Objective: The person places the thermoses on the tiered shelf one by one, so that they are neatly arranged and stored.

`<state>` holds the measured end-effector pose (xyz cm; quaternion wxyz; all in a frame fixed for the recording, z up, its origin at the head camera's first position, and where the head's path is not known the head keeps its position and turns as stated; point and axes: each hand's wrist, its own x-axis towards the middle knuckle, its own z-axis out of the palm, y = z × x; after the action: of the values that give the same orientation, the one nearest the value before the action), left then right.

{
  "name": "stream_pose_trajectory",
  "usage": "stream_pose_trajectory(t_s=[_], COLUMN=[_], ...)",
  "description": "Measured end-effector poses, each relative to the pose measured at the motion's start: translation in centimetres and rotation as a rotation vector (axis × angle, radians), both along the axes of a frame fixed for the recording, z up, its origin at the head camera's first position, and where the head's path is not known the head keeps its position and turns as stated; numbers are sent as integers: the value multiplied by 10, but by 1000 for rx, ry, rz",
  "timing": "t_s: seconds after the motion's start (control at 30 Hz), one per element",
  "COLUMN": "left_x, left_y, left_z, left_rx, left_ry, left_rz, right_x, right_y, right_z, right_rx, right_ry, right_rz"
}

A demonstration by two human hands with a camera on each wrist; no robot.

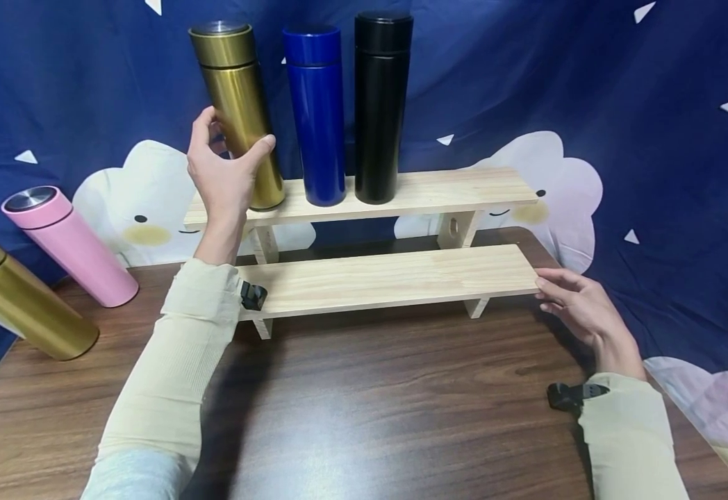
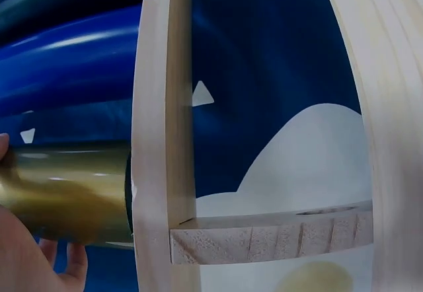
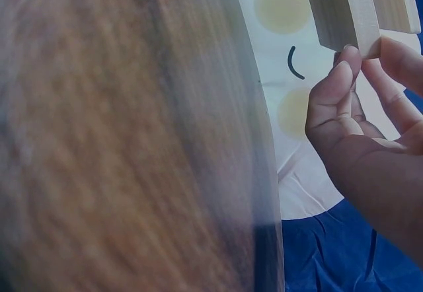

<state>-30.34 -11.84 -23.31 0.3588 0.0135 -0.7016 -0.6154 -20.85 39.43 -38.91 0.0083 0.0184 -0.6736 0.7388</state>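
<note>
My left hand grips a gold thermos bottle, thumb on one side and fingers round the other. The bottle leans slightly, its base at the left part of the upper board of a two-tier wooden shelf. In the left wrist view the gold bottle has its base right at the board's edge. Beside it stand a blue bottle and a black bottle, both upright. My right hand pinches the right end of the shelf's lower board between thumb and fingers, also seen in the right wrist view.
On the table's left side stand a pink bottle and a second gold bottle. The brown wooden table carries the shelf near its back edge. Behind hangs a blue cloth with cloud faces and white triangles.
</note>
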Motion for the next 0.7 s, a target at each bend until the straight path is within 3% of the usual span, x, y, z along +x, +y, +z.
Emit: stream_pose_trajectory(t_s=[0.3,0.7], left_x=[-4,-7], left_y=[-3,-3], left_z=[-2,-3], left_rx=[-9,-27], left_ry=[-29,-27], left_rz=[21,-3], right_x=[-1,-1], right_y=[-1,0], right_z=[-1,-1], right_rx=[-10,-10], right_ry=[-1,-3], right_rz=[7,-2])
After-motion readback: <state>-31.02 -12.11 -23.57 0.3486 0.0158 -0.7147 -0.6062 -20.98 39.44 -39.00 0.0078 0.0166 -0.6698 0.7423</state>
